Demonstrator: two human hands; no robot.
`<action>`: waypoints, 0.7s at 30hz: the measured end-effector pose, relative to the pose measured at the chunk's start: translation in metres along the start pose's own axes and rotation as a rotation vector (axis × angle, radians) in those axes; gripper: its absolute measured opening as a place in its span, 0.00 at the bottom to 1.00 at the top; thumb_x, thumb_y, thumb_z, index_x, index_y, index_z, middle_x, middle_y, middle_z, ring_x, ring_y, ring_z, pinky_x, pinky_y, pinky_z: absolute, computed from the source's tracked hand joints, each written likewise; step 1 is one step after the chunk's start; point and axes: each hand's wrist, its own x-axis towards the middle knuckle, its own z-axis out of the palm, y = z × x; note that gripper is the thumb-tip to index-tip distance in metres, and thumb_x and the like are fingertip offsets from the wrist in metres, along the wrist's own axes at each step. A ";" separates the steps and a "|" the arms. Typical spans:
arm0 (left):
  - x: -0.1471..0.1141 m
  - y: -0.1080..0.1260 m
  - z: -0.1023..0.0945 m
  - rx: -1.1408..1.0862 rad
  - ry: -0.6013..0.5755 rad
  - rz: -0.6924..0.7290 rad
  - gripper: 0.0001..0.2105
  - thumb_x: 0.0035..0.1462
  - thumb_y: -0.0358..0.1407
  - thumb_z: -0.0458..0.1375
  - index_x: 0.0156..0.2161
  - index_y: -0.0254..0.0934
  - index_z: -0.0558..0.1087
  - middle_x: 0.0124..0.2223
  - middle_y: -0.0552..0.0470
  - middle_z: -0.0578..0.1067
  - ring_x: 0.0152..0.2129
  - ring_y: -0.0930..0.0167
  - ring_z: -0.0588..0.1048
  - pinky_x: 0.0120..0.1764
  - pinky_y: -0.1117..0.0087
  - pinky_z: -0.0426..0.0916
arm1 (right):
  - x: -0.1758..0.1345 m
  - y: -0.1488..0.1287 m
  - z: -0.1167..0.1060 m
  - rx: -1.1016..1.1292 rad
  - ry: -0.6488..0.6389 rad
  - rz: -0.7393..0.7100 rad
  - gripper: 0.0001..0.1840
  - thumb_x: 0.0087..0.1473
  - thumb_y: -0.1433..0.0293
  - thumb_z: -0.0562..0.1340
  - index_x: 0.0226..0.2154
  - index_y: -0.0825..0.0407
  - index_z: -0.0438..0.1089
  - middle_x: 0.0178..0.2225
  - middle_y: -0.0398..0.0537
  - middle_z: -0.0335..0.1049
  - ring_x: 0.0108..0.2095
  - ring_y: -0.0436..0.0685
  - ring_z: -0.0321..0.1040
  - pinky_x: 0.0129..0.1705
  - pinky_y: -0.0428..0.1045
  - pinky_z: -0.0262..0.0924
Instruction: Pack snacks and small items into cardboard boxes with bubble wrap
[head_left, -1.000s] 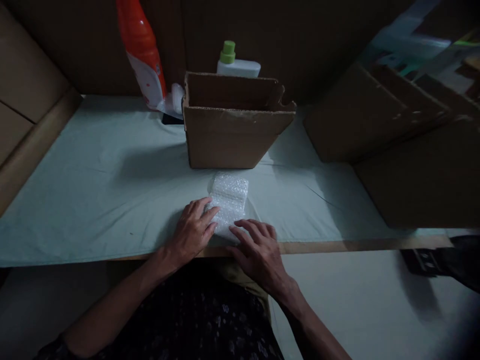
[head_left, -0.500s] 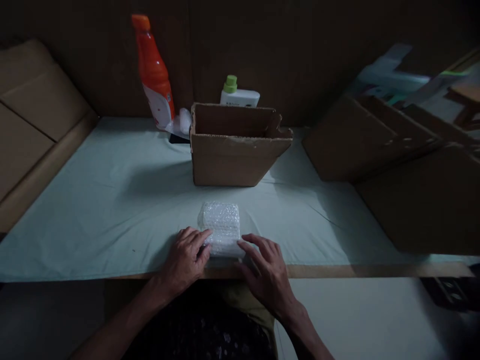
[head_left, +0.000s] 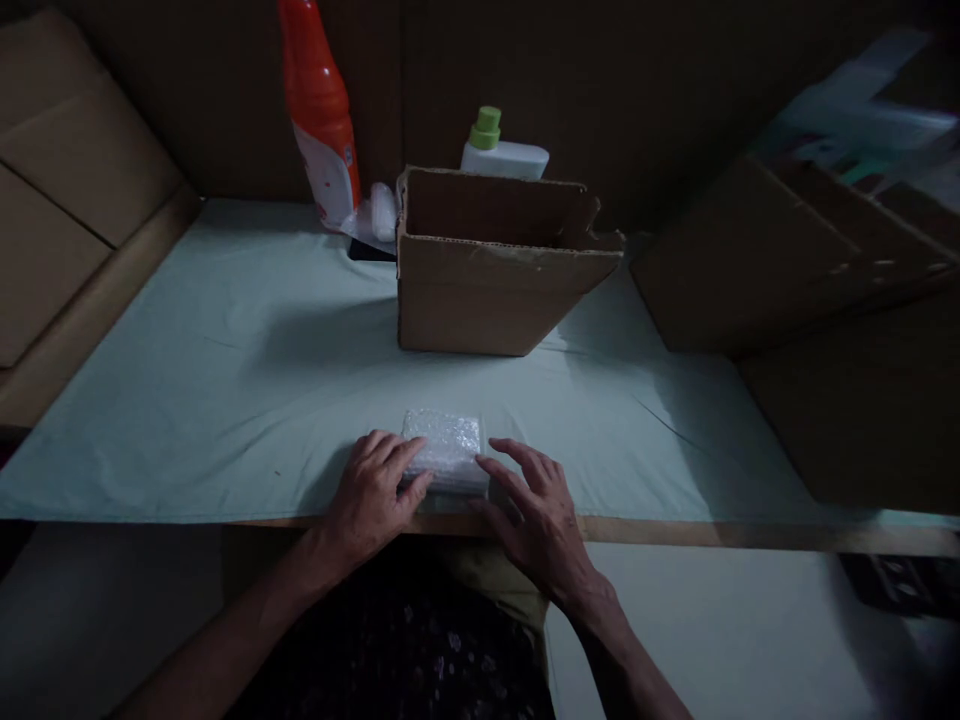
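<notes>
A piece of bubble wrap (head_left: 446, 450), folded into a small flat bundle, lies by the near edge of the cloth-covered table. My left hand (head_left: 375, 490) grips its left side, fingers on top and thumb along the near fold. At the right end, my right hand (head_left: 536, 500) holds the roll lightly between the bent index finger and the thumb, its other fingers raised and apart. Whether anything is inside the wrap cannot be made out. Beyond it stands an open cardboard box (head_left: 472, 310).
Behind the box are an orange bottle (head_left: 322, 120), a white bottle with a green cap (head_left: 502, 155), and a small wrapped item (head_left: 382, 212) beside a black flat object (head_left: 371, 251). Cardboard panels (head_left: 75, 150) border the left; more cardboard boxes (head_left: 862, 400) stand at right.
The bubble wrap is shorter front to back, its near part folded over away from me. Both hands stay on its ends. The view has tilted down slightly.
</notes>
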 end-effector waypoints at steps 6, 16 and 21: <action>0.003 0.001 0.004 -0.252 0.168 -0.295 0.20 0.61 0.39 0.60 0.57 0.38 0.70 0.52 0.42 0.74 0.48 0.61 0.74 0.53 0.57 0.71 | 0.017 0.013 0.024 -0.014 0.023 -0.001 0.14 0.62 0.72 0.62 0.51 0.50 0.72 0.47 0.54 0.78 0.49 0.64 0.71 0.47 0.59 0.63; -0.013 0.026 -0.003 -1.325 0.066 -0.805 0.31 0.52 0.42 0.68 0.60 0.37 0.67 0.50 0.45 0.78 0.48 0.63 0.77 0.54 0.63 0.70 | 0.015 -0.008 0.013 0.534 -0.064 0.195 0.19 0.61 0.61 0.64 0.53 0.47 0.71 0.59 0.56 0.70 0.56 0.63 0.69 0.56 0.59 0.66; -0.008 0.023 -0.005 -1.013 -0.118 -0.527 0.22 0.58 0.40 0.62 0.57 0.40 0.70 0.49 0.45 0.80 0.43 0.64 0.79 0.48 0.63 0.75 | 0.012 0.007 0.003 0.879 -0.285 0.372 0.29 0.60 0.54 0.63 0.59 0.49 0.68 0.49 0.54 0.76 0.45 0.60 0.74 0.46 0.53 0.69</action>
